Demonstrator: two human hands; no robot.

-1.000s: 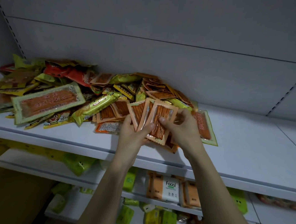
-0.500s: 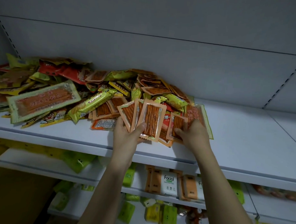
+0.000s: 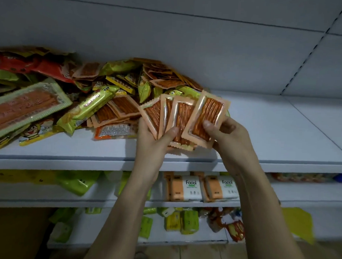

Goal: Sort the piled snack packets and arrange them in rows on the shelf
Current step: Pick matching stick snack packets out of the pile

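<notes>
- Head view: the pile (image 3: pixel 74 95) of mixed snack packets sprawls over the left of the shelf (image 3: pixel 282 137), close to its front edge; a nudge could spill some.
- Left hand (image 3: pixel 152 140) pinches a fan of orange packets (image 3: pixel 166 117); the slick film could slide out.
- Right hand (image 3: pixel 226 137) pinches one more packet (image 3: pixel 207 117) onto that fan; a loose overlap may drop it.

The scene is dim and bluish, with soft light that seems to fall from above and in front. The shelf (image 3: pixel 263 132) surface in the middle right reads brightest; the lower left corner sinks into murk. Glossy wrappers on the snack packets (image 3: pixel 101 99) catch small glints. Straight lines bow toward the edges, and the far left and lower rows look smeared.
</notes>
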